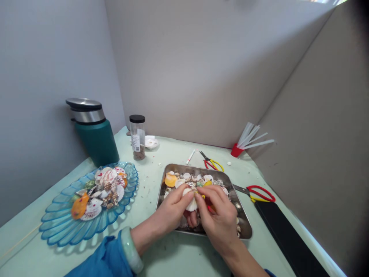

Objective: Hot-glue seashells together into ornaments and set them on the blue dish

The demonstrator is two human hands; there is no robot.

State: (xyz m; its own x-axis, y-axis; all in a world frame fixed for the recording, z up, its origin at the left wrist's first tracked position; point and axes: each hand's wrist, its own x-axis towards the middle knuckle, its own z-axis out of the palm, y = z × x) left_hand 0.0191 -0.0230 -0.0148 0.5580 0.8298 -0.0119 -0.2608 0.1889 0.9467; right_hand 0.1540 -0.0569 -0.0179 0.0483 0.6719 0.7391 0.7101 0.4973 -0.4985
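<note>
A white ribbed seashell [190,202] is held over the metal tray by my left hand [173,206], thumb on its face and fingers behind it. My right hand [220,213] is closed, its thumb and index fingertip pinched together at the shell's upper right edge. Whatever is in that pinch is too small and too covered to make out. Bits of yellow and red show beside and under my right fingers; their kind is unclear. Below both hands, the metal tray [244,225] contains many mixed shells, including an orange scallop shell [170,179] at its far left.
A blue scalloped plate [59,227] of shells lies left, before a green bottle [98,142]. Behind are a clear jar [137,138], a white marker [190,157] and scissors [213,163]. Right are more scissors [256,192], a black strip [288,238] and a red cup [236,150] with translucent sticks.
</note>
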